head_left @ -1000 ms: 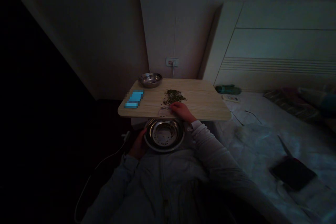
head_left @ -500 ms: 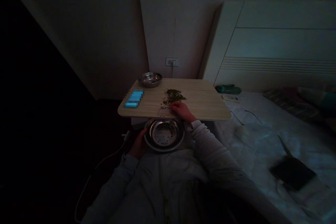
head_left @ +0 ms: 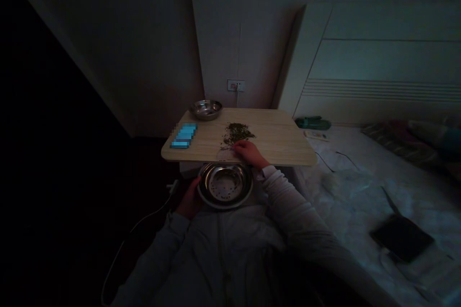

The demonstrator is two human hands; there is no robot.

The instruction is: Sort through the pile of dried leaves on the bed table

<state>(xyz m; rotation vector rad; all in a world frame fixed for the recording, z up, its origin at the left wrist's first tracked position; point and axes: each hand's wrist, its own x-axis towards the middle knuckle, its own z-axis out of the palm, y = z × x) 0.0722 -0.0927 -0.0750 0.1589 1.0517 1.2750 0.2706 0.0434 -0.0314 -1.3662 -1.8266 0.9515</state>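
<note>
My left hand (head_left: pixel 190 200) is closed on the left rim of a shiny metal bowl (head_left: pixel 206 197), held just below the table's front edge. Several small dark bits lie scattered on the bowl's bottom. On the light wood-grain table (head_left: pixel 277 140) my right hand (head_left: pixel 249 153) is closed, its fingertips on a thin, pale, see-through piece (head_left: pixel 225 155) near the front edge, just above the bowl. Beyond those fingertips spreads a loose pile of small green-brown grains (head_left: pixel 238 132). What the pale piece is made of is hard to tell in the dim light.
A second metal bowl (head_left: pixel 206 111) stands at the table's back left corner, with a lit phone (head_left: pixel 184 135) in front of it. To the right, a bed (head_left: pixel 345 172) carries a green bottle (head_left: pixel 313 123), a remote (head_left: pixel 316 135) and a dark flat object (head_left: pixel 401 236). A white cable (head_left: pixel 135 225) hangs at left.
Hardly anything differs. My right hand keeps its place on the pale piece, and my left hand still grips the bowl.
</note>
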